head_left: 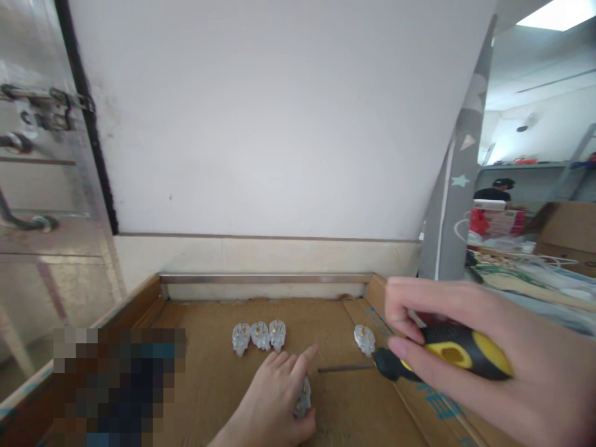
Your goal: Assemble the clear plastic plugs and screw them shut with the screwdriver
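Note:
My left hand [279, 397] is closed around a clear plastic plug [303, 398] with metal parts, low over the cardboard. In my right hand [484, 323] is a yellow and black screwdriver [451, 354], gripped by its handle. The shaft points left, and its tip is a short way to the right of my left hand, apart from the held plug. Behind my left hand, three similar clear plugs [259, 335] sit side by side with metal pins showing. Another clear plug [364, 339] lies alone near the screwdriver's shaft.
Cardboard [205, 372] lines the work surface, with raised wooden edges [144, 298] and a metal rail [265, 279] at the back. A white panel [279, 124] rises behind. At right are a grey patterned cloth [447, 205], cardboard boxes [568, 230] and a distant person [496, 191]. A blurred patch covers the lower left.

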A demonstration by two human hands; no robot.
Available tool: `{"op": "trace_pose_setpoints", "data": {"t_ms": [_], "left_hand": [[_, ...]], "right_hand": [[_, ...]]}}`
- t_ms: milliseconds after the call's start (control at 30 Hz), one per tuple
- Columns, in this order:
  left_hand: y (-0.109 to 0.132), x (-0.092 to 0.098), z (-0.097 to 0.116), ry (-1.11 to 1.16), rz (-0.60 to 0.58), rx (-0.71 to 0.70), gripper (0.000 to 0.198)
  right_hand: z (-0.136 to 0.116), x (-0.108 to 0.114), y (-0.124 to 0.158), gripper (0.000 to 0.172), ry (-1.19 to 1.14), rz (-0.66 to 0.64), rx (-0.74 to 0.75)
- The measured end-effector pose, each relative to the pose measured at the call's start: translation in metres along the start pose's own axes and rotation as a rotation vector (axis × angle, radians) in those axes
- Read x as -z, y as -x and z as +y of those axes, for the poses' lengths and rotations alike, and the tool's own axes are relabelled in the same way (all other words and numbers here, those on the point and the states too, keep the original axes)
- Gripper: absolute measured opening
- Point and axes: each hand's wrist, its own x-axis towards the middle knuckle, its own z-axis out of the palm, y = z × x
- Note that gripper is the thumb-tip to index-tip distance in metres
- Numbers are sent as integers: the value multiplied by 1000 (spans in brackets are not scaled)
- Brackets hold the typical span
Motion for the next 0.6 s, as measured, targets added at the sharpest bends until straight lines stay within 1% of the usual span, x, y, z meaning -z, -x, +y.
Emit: {"op": "trace_pose_setpoints", "data": {"t_ms": [67, 167, 233, 300, 333, 367, 433, 467, 600], "left_hand": [[5, 2, 0, 41, -14, 19, 68], [9, 1, -2, 108, 8, 59, 69], [11, -1, -5, 150, 32, 82, 75], [13, -3, -7, 176, 39, 122, 78], [13, -3, -8, 184, 35, 150, 77], [13, -3, -9, 188, 27, 174, 76], [13, -1, -9, 183, 10, 206, 73], [12, 0, -8, 177, 0, 211, 73], [10, 0, -4, 118, -21, 204, 73]], "right_hand": [[0, 1, -12, 16, -55, -20, -22], [3, -4, -35, 22, -228, 69, -47], [6, -13, -47, 26, -505, 79, -30], [6, -26, -57, 32, -893, 130, -3], [5, -33, -60, 35, -1055, 227, -4], [2, -40, -63, 37, -1147, 349, -24], [-4, -50, -67, 40, -1183, 558, -86], [-7, -53, -68, 41, -1165, 610, -112], [-13, -56, -72, 42, -1159, 645, -128]]}}
